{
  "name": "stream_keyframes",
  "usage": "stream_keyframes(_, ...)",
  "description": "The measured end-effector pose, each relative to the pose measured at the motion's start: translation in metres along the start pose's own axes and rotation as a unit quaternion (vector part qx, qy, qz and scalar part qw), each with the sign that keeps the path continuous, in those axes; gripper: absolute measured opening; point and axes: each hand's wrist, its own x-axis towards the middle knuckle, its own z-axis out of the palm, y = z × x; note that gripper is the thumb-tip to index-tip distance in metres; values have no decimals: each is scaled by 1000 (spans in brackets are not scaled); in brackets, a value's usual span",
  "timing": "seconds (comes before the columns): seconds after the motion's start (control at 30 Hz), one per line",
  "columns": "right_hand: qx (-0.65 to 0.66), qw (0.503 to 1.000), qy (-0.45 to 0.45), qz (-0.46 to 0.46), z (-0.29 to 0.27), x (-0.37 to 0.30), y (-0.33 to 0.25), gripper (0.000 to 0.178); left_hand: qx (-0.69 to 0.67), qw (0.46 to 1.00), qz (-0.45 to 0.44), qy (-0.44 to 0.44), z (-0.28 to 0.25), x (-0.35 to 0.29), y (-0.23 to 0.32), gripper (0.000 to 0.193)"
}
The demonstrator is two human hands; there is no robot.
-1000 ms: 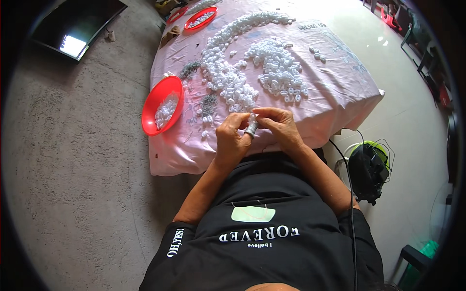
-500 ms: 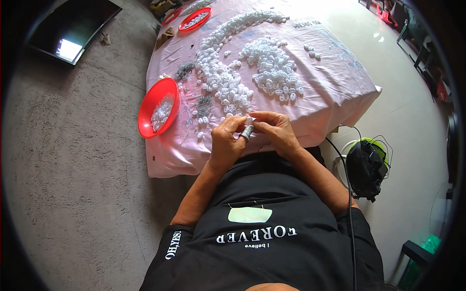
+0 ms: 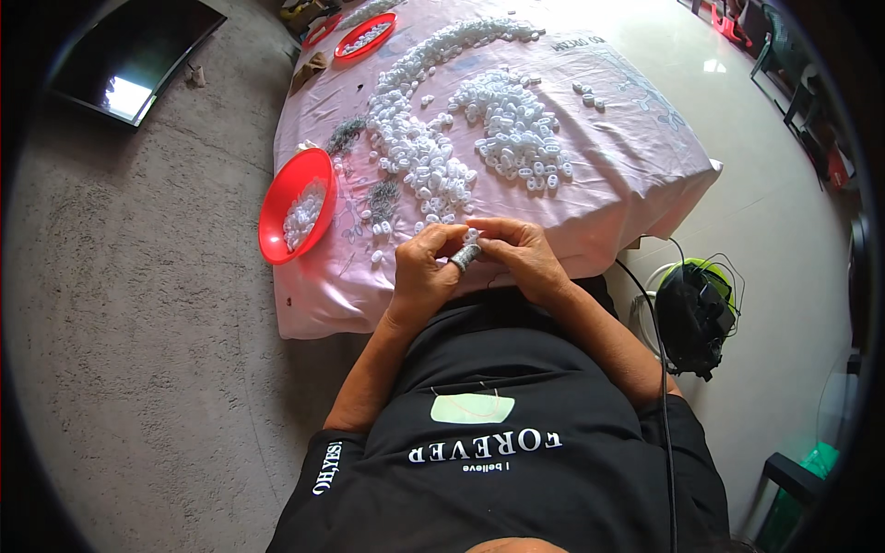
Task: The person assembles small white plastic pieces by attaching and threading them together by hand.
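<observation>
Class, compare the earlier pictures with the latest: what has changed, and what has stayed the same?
The left hand and right hand have drawn slightly toward the body, keeping a small white piece at their fingertips; nothing is visibly let go. The view shifted slightly. The right-hand white pile and nearest red bowl stayed put.

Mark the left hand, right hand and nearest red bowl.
Left hand (image 3: pixel 425 265): head view, middle of hand.
Right hand (image 3: pixel 530 258): head view, middle of hand.
Nearest red bowl (image 3: pixel 274 210): head view, bare left wall.
</observation>
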Motion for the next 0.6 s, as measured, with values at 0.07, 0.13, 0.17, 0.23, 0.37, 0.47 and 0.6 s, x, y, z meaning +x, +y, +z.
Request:
stream_keyframes(0.07,7,1000,4,-1,0,1,3,29,-67,995,-71,-14,0,-1,-1,24)
stream_keyframes(0.13,4,1000,6,-7,-1,1,4,29,-73,994,-82,-20,-1,-1,0,25)
stream_keyframes(0.17,0,1000,7,-12,-1,1,4,29,-78,992,-94,-25,-2,-1,1,27)
stream_keyframes(0.23,-9,1000,12,-11,0,0,3,29,-84,991,-99,-30,-3,-2,-5,25)
stream_keyframes(0.37,-25,1000,3,-3,-1,-1,2,29,-119,985,-125,-29,-4,-3,-9,22)
stream_keyframes(0.47,-43,999,2,-7,-3,0,5,29,-152,978,-143,-24,-3,-3,-8,21)
stream_keyframes(0.6,-63,998,-2,-14,-2,0,3,28,-148,976,-155,-25,-3,-3,-5,20)
